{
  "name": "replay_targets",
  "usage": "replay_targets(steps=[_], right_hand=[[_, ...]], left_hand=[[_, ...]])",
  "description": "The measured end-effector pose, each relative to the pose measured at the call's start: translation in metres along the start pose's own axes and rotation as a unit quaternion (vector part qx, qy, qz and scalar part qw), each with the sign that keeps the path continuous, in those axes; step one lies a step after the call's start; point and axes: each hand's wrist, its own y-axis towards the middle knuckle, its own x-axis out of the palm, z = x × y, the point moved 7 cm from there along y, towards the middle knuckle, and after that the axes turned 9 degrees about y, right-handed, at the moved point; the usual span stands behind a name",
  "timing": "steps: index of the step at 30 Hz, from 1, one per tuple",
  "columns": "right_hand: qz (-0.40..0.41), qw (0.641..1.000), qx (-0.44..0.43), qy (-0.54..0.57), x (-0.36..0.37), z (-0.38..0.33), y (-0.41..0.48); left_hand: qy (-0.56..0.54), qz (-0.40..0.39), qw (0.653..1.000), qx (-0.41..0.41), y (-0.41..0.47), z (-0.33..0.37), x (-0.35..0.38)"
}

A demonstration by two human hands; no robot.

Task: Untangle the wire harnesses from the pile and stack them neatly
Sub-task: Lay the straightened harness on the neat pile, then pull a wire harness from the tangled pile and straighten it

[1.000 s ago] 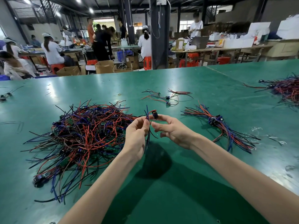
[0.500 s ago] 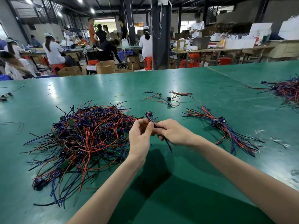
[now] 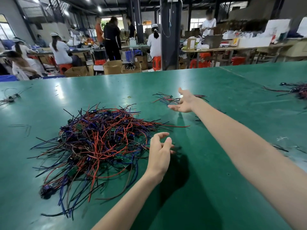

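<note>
- The green tabletop [image 3: 207,171] fills the lower view and runs back to a workshop floor where people sit and stand at other benches.
- The pile [image 3: 99,146] of red, blue and black wire harnesses lies left of centre on the tabletop, a loose tangled mound with small green boards and dark connectors among the strands, and loose wire ends fanning out toward the near edge.
- The right arm reaches across the tabletop, away from the body, past the pile's right side.
- The right hand [image 3: 185,103] is at the far end of that reach, palm turned up, fingers [image 3: 173,107] spread wide and holding nothing; it sits just at the small group of harnesses [image 3: 166,98] laid out beyond the pile, and whether it touches them I cannot tell.
- The left hand [image 3: 159,155] hovers at the right edge of the pile, its fingers [image 3: 162,135] loosely curled and apart, empty, just beside the outermost wires.
- Another bunch of wires [image 3: 297,92] lies at the far right edge of the tabletop, well apart from both hands.
- A few stray wires [image 3: 10,98] rest at the far left.
</note>
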Motion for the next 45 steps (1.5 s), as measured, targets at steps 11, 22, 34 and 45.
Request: replay_targets(steps=[11, 22, 34, 45], right_hand=[[-0.178, 0.800, -0.136, -0.556, 0.091, 0.047, -0.056], [-0.070, 0.748, -0.267, -0.603, 0.114, 0.085, -0.056], [-0.133, 0.938, -0.138, -0.289, 0.114, 0.021, -0.096], [0.001, 0.981, -0.039, -0.190, 0.013, 0.045, -0.075]], left_hand=[[-0.046, 0.017, 0.998, -0.035, 0.007, -0.008, -0.006], [-0.059, -0.036, 0.996, -0.047, 0.002, -0.003, 0.002], [-0.111, -0.037, 0.990, -0.074, 0.001, -0.003, -0.006], [-0.152, -0.005, 0.984, -0.091, 0.003, -0.004, -0.005]])
